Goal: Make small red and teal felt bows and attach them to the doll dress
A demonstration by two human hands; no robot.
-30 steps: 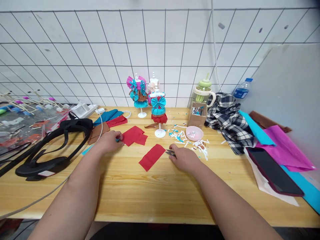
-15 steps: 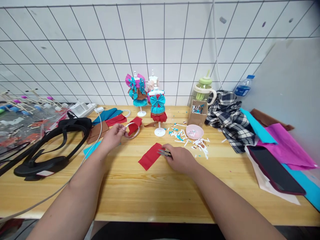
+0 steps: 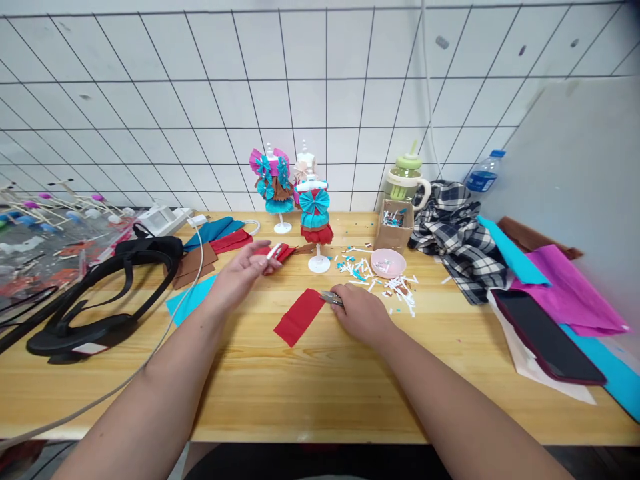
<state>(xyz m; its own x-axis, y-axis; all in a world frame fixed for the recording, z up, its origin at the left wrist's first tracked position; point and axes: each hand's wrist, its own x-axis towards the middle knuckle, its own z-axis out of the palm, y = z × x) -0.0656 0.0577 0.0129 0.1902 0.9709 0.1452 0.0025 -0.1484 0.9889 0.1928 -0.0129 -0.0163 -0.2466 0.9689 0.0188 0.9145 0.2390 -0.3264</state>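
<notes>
My left hand (image 3: 245, 270) is closed on a thin white ring like a narrow roll of tape (image 3: 274, 252), now seen nearly edge-on. Behind the ring lies a folded red crepe paper piece (image 3: 287, 253). Near the middle of the table, a red crepe paper rectangle (image 3: 299, 317) lies flat. My right hand (image 3: 361, 312) grips small metal scissors (image 3: 332, 298), whose blades point left at the rectangle's upper right corner. The handles are hidden in my fist. Beyond both hands stands a small white dress form (image 3: 315, 213) dressed in blue and red crepe paper.
More dress forms (image 3: 276, 180) stand behind. A pink dish (image 3: 389, 264) sits among white and blue scraps, beside a cardboard box (image 3: 394, 227). Rightward are a checked cloth (image 3: 445, 227) and a phone (image 3: 550, 337). A black headset (image 3: 100, 300) and a white cable (image 3: 135, 365) lie left.
My left hand has moved slightly right and turned the white ring from face-on to nearly edge-on. The scissors in my right hand have turned a little; the red rectangle stays on the table.
</notes>
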